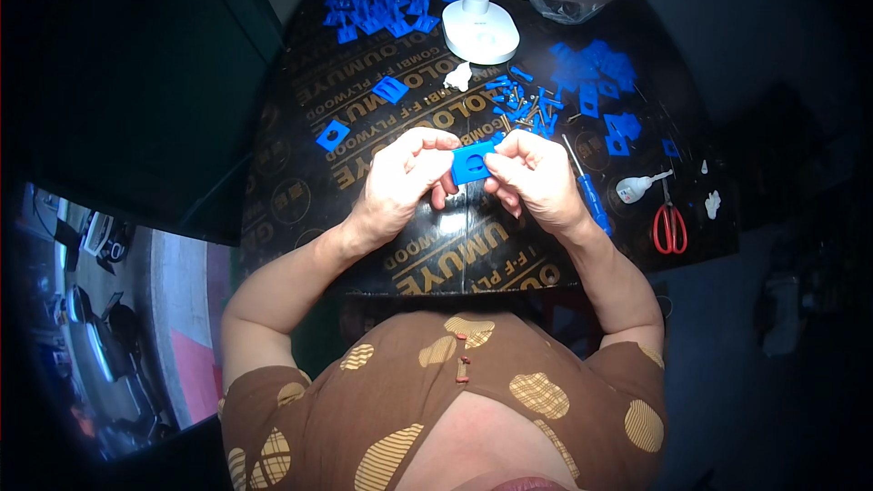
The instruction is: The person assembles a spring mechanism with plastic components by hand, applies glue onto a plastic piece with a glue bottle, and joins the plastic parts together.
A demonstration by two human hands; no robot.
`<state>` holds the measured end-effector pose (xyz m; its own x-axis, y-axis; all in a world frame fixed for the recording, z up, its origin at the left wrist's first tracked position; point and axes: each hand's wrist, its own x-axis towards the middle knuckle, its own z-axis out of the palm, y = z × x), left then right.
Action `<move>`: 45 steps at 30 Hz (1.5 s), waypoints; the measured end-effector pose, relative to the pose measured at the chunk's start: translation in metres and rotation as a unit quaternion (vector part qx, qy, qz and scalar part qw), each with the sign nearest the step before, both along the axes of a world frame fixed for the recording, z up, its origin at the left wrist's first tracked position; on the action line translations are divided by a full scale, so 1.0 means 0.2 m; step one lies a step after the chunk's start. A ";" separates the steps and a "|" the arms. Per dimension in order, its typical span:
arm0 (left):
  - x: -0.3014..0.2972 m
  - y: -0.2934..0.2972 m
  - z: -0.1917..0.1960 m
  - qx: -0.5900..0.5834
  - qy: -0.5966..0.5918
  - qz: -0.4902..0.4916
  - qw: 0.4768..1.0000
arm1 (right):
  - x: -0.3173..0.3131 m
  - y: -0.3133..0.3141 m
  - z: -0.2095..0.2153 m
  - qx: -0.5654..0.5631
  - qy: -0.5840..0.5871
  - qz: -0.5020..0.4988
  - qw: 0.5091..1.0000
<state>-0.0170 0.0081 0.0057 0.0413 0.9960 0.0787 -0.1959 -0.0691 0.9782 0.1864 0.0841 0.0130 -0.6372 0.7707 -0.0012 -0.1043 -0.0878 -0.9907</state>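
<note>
Plate (463,173), blue and squarish with a round opening, sits right between the two hands, and both have hold of it! The left hand (403,177) has thumb and fingers closed on its left side; the right hand (541,173) pinches the right side. Just outside the right wrist lies a blue-handled screwdriver (592,200); farther right of that hand, a white squeeze bottle (638,187), then red-handled scissors (670,209). Look beyond the right fingers: a scatter of small blue parts (527,109) with metal bits, and past it to the right, a blue heap (596,73). Left of the left hand, a loose blue plate (326,135); ahead of that hand, a blue slotted piece (390,89). Well ahead of both, a white lamp base (481,35), a crumpled white scrap (458,77) on its near side, and all on the dark, gold-lettered table (536,250).
</note>
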 end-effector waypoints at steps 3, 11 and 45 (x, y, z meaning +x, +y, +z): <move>0.03 -0.02 0.01 0.003 0.041 -0.013 0.999 | 0.00 -0.01 0.00 0.012 -0.010 0.006 1.000; 0.06 -0.01 -0.04 0.022 0.069 0.024 0.997 | -0.02 -0.03 -0.03 0.049 -0.027 0.006 0.998; 0.00 0.03 -0.02 0.021 0.148 -0.053 0.987 | -0.03 0.01 -0.11 0.242 -0.053 -0.021 0.969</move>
